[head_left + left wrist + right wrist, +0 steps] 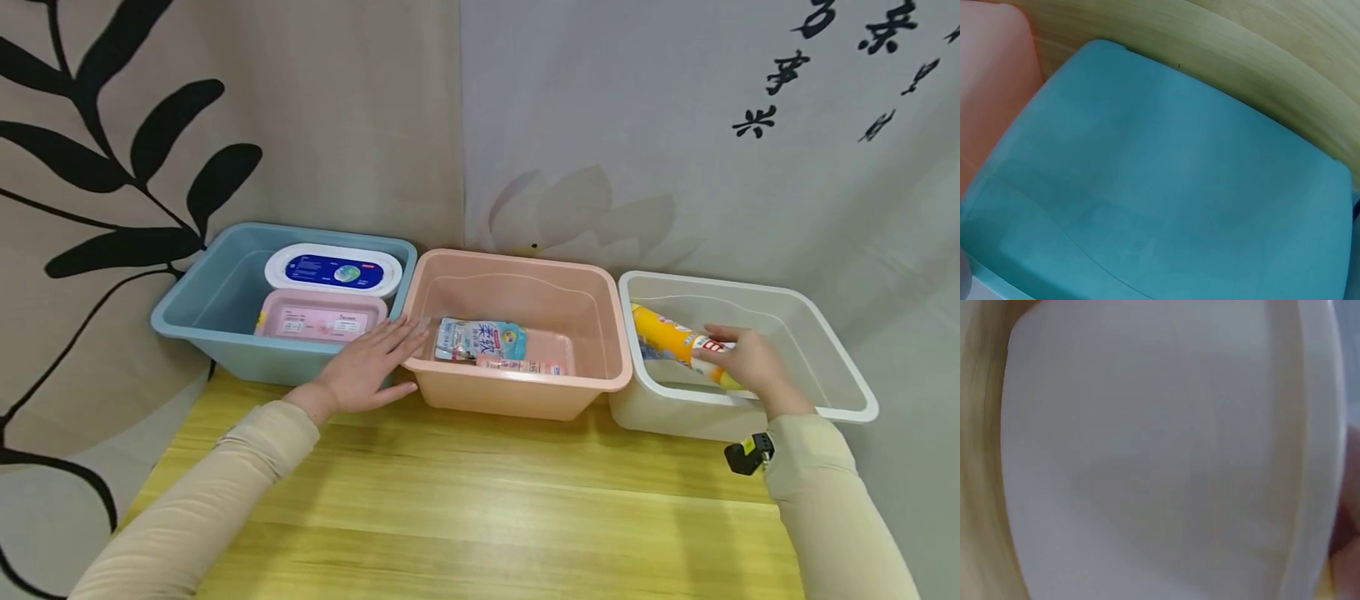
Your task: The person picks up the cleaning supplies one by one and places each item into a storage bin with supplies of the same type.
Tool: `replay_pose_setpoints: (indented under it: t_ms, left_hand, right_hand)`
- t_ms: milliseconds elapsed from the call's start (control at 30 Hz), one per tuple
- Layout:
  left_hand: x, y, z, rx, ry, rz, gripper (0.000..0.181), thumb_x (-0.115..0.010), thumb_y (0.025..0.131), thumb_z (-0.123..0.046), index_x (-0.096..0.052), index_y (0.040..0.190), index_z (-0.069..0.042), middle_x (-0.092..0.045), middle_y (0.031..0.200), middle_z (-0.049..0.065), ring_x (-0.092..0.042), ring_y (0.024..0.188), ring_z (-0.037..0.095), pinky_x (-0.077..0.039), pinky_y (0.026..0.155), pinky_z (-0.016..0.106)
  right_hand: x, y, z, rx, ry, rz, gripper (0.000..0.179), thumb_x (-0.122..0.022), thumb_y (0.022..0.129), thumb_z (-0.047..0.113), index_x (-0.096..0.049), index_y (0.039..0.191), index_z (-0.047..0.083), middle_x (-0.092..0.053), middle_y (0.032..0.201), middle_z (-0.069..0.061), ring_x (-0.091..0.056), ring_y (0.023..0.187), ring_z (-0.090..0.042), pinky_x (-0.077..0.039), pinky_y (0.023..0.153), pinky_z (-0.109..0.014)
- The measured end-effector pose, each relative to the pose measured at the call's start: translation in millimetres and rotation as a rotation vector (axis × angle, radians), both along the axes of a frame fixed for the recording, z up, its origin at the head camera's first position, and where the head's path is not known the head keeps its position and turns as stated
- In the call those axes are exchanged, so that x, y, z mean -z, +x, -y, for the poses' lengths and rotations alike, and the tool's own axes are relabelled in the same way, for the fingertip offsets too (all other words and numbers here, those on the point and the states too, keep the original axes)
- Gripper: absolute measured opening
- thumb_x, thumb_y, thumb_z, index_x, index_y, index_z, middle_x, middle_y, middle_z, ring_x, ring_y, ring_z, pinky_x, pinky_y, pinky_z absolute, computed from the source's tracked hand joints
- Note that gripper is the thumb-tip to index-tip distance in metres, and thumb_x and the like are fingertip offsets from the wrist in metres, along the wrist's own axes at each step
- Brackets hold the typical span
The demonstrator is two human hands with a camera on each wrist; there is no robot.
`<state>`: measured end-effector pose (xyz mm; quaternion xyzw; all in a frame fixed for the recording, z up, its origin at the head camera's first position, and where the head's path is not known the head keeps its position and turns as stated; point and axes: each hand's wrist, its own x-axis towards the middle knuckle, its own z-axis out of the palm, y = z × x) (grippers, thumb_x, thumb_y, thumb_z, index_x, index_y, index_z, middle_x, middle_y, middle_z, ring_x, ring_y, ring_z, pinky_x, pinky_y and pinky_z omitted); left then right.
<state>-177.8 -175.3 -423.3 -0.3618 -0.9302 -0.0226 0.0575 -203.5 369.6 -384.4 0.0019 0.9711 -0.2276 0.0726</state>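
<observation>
My right hand reaches over the front rim of the white bin and grips a yellow-orange cylindrical bottle with a red and white label. The bottle lies slanted inside that bin, its near end partly hidden by the fingers. In the right wrist view the bin's outer wall fills most of the picture, with fingers at the right edge. Fairly straight and spread, the fingers of my left hand rest where the rims of the blue bin and pink bin meet.
Inside the blue bin are a white oval tub with a blue label and a pink box. A blue and white pouch and a pink tube-like packet lie in the pink bin. All bins stand on a wooden table against a curtain.
</observation>
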Motion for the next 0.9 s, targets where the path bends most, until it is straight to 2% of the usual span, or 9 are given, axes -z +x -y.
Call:
replay_pose_setpoints:
  t_ms: [100,200,233,300,467,533,700,900]
  left_hand:
    - [0.2,-0.4,-0.3,0.002,0.003,0.006,0.076,-0.05,0.091,-0.05,-0.022,0.149,-0.01,-0.021,0.156,0.012,-0.02,0.143,0.032,-0.019,0.117,0.043]
    - [0.4,-0.9,-1.6,0.002,0.001,0.013,0.077,-0.048,0.091,-0.051,-0.02,0.15,-0.01,-0.02,0.156,0.011,-0.02,0.144,0.031,-0.019,0.117,0.043]
    - [0.3,-1.0,-1.9,0.003,0.003,0.014,0.077,-0.048,0.091,-0.051,-0.02,0.15,-0.01,-0.02,0.156,0.011,-0.02,0.144,0.031,-0.019,0.117,0.043]
    - [-0.1,-0.8,-2.6,0.005,0.003,0.014,0.077,-0.047,0.092,-0.052,-0.019,0.15,-0.01,-0.02,0.156,0.012,-0.02,0.144,0.032,-0.019,0.117,0.043]
    - [-1.8,-0.2,-2.9,-0.003,-0.01,0.023,0.077,-0.048,0.091,-0.051,-0.02,0.15,-0.01,-0.019,0.157,0.011,-0.018,0.144,0.031,-0.019,0.117,0.043]
    - [-2.4,-0.2,-3.0,-0.004,-0.012,0.022,0.077,-0.049,0.091,-0.051,-0.021,0.15,-0.01,-0.019,0.157,0.011,-0.018,0.144,0.031,-0.019,0.117,0.043]
    - [-3.3,0.1,-2.3,-0.006,-0.013,0.017,0.076,-0.045,0.091,-0.054,-0.023,0.149,-0.01,-0.021,0.156,0.012,-0.02,0.143,0.032,-0.02,0.116,0.044]
    - [-2.7,0.8,-1.4,-0.023,-0.008,0.024,0.076,-0.052,0.089,-0.049,-0.025,0.149,-0.01,-0.023,0.155,0.013,-0.02,0.143,0.032,-0.021,0.116,0.044]
  right_hand:
    - [6.4,-1.4,-9.0,-0.004,-0.085,0.045,0.077,-0.063,0.087,0.043,-0.035,0.141,-0.004,-0.046,0.13,-0.035,-0.051,0.104,-0.039,-0.046,0.079,-0.034]
    - [12.7,-0.9,-15.9,0.01,-0.141,0.099,0.082,-0.064,0.086,0.042,-0.029,0.143,-0.005,-0.044,0.129,-0.035,-0.051,0.1,-0.032,-0.045,0.069,-0.017]
    - [14.7,-0.9,-17.8,0.014,-0.151,0.117,0.083,-0.064,0.086,0.041,-0.027,0.144,-0.006,-0.043,0.13,-0.035,-0.05,0.1,-0.032,-0.044,0.068,-0.016]
    - [17.6,-1.8,-20.3,0.014,-0.151,0.141,0.084,-0.065,0.086,0.04,-0.025,0.144,-0.007,-0.041,0.129,-0.036,-0.049,0.102,-0.034,-0.043,0.071,-0.018]
    - [20.8,-6.2,-22.9,-0.006,-0.126,0.186,0.085,-0.065,0.085,0.04,-0.025,0.143,-0.008,-0.04,0.131,-0.037,-0.045,0.11,-0.043,-0.043,0.085,-0.04]
    - [21.6,-7.8,-23.7,-0.018,-0.116,0.198,0.086,-0.065,0.085,0.04,-0.024,0.143,-0.009,-0.04,0.131,-0.037,-0.045,0.11,-0.043,-0.043,0.087,-0.043]
    - [22.6,-11.5,-23.4,-0.047,-0.084,0.191,0.087,-0.067,0.085,0.039,-0.025,0.142,-0.011,-0.043,0.129,-0.037,-0.048,0.106,-0.041,-0.045,0.083,-0.039]
    - [25.7,-16.9,-23.2,-0.066,-0.058,0.192,0.086,-0.069,0.083,0.037,-0.027,0.141,-0.01,-0.044,0.126,-0.035,-0.049,0.1,-0.037,-0.044,0.076,-0.03]
